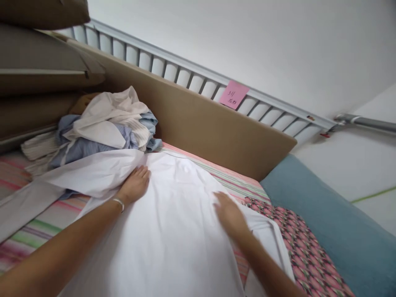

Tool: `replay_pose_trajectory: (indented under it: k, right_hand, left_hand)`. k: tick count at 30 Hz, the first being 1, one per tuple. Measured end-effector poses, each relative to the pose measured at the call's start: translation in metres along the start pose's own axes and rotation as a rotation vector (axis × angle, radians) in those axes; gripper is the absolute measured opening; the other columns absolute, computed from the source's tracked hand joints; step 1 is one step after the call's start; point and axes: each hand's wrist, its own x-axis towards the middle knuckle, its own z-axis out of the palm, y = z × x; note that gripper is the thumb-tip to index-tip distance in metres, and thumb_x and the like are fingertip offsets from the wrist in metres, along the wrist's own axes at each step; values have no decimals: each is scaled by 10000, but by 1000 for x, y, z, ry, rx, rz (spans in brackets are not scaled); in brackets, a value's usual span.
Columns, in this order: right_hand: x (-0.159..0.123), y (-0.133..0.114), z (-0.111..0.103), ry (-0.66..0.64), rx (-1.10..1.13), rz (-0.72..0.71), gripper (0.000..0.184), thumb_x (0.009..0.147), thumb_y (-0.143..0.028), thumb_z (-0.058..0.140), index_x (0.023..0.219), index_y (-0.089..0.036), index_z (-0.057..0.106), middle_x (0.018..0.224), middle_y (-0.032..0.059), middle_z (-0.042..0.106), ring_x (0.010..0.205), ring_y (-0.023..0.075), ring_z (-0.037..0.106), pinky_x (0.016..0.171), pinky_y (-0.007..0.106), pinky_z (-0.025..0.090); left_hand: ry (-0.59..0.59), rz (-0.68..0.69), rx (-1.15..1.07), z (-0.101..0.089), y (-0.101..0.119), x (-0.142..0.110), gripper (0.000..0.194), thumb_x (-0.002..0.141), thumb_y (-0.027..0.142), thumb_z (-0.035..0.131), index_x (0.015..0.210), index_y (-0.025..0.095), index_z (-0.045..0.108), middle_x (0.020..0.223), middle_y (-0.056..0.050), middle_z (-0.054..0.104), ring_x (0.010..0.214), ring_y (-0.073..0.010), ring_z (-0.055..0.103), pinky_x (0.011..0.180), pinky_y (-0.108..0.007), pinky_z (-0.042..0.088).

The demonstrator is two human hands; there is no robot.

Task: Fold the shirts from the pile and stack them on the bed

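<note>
A white garment (173,231) lies spread flat on a striped bedsheet (46,218). My left hand (134,184), with a thin bracelet on the wrist, rests flat on the garment near its upper left fold, fingers stretched out. My right hand (229,214) lies flat on the right part of the same white cloth, fingers extended and slightly blurred. Neither hand grips anything.
A heap of white and light blue clothes (105,128) sits at the back left against a tan headboard (210,128). A pink sticky note (233,95) hangs on the white rail behind. Dark pillows (40,62) are stacked at the upper left. A pink patterned cloth (303,251) and blue mattress edge (334,222) lie right.
</note>
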Motion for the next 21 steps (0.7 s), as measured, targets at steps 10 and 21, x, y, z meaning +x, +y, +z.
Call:
replay_pose_trajectory:
  k: [10, 21]
  right_hand:
    - [57, 24, 126, -262, 225, 274, 534, 922, -411, 294, 1397, -170, 343, 1483, 158, 266, 1371, 308, 216, 1061, 554, 198]
    - [99, -79, 129, -138, 381, -276, 505, 929, -508, 253, 1378, -301, 355, 1486, 22, 300, 1379, 205, 208, 1102, 468, 144]
  left_hand:
    - [-156, -217, 88, 15, -54, 60, 528, 879, 474, 381, 1294, 168, 498, 1437, -114, 370, 1340, -294, 272, 1086, -425, 204]
    - [-112, -282, 14, 33, -65, 93, 538, 835, 529, 465, 1294, 253, 507, 1431, -57, 377, 1306, -352, 294, 1069, -499, 183]
